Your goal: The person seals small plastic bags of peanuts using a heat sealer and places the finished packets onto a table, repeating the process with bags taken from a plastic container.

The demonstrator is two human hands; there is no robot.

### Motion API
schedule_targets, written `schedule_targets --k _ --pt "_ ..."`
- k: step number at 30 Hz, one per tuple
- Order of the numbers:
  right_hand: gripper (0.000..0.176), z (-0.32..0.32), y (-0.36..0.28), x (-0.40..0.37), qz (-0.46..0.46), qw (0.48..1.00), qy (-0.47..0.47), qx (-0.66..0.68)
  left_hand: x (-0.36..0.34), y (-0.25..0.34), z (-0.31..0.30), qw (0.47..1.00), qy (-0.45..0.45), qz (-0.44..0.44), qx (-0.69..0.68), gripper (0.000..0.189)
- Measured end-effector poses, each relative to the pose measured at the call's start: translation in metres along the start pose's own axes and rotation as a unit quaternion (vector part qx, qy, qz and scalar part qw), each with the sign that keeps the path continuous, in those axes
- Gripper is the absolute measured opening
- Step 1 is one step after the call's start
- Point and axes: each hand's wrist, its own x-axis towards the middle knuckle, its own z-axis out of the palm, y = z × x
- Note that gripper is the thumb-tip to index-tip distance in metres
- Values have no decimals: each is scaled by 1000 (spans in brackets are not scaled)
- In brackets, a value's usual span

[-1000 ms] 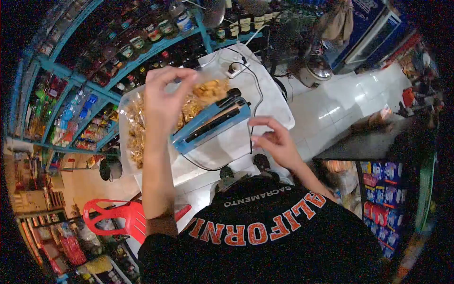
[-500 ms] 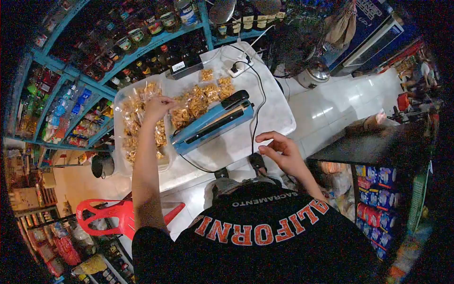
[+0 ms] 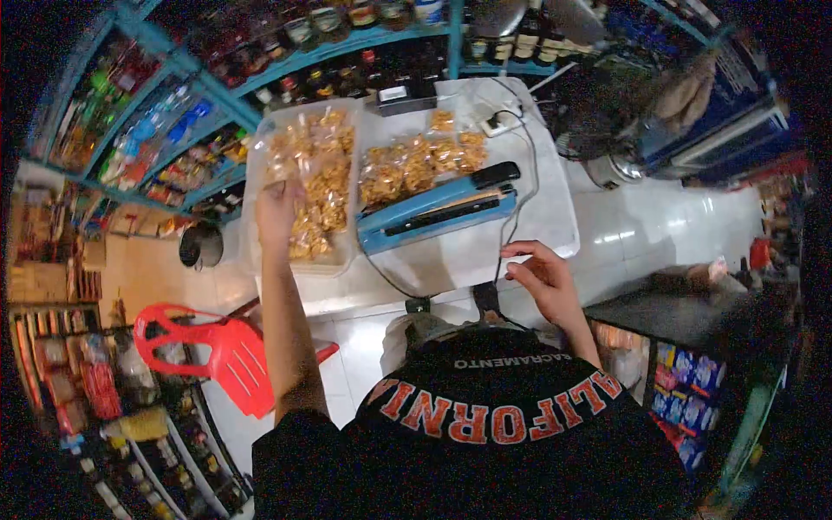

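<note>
Blue sealer [image 3: 438,212] between hands; left hand [image 3: 277,212] in snack tub [image 3: 325,267], grip unclear; right hand [image 3: 542,277] loosely open, empty.

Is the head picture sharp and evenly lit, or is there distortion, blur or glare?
Head view: strong fisheye, shelves bow and corners go black; dim overall, brightest on the white table; glare on the floor tiles; left hand at the snack tray is softly blurred, the blue sealer sharper.

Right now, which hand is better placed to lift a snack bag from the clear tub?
Probably left: the left hand is on the bags in the tub; the right hand hovers beyond the blue sealer.
</note>
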Motion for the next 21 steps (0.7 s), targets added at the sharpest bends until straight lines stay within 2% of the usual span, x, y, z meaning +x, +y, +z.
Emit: schedule_targets --k 2,3,4,6,7,9,16,18,19,21 --pt "20 3 2 1 31 999 1 11 -7 -53 11 968 200 142 51 18" --pt "19 7 4 3 10 1000 0 11 -23 -55 12 947 233 158 156 23" --pt "19 9 6 3 13 1000 -4 11 -32 -61 13 947 233 153 158 23" --pt "20 11 7 6 4 998 -44 -32 -41 -73 15 942 203 88 252 32" --pt "20 12 4 7 3 998 -47 -33 -43 -77 16 942 205 85 252 32" --pt "19 17 -5 9 47 995 -78 -46 -47 -86 18 961 128 96 224 31" --pt "19 23 2 9 32 995 -83 -50 -31 -72 32 974 100 68 192 37" --pt "19 22 3 7 49 993 -85 -59 -14 -60 35 939 231 133 215 38" --pt "19 22 4 6 49 993 -83 -61 -3 -56 36 940 231 135 213 38" --pt "20 24 9 5 11 997 -51 -51 23 -49 33 940 302 76 136 39"
